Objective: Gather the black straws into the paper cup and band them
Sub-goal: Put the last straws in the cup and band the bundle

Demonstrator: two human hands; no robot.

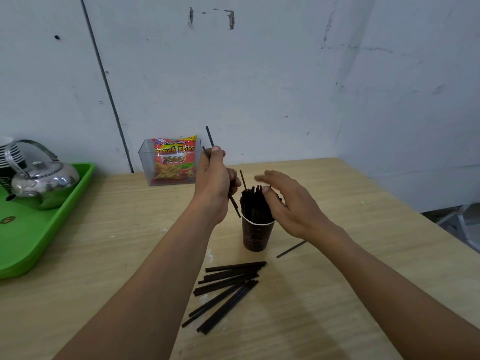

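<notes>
The red snack packet (173, 162), at eleven o'clock from the paper cup (257, 236), reads "Kentang Goreng French Fries 2000"; the cup's print is illegible.

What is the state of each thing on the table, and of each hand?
Paper cup: upright, full of straws.
Straws in the cup: standing, no band visible.
Loose straws: lying piled before the cup.
Single straw: lying apart, right of the cup.
Left hand: grips a small bunch of straws.
Right hand: open, at the cup's straw tops.
Kettle: lid on, standing on the green tray.
Snack bag: upright in a clear box.
</notes>
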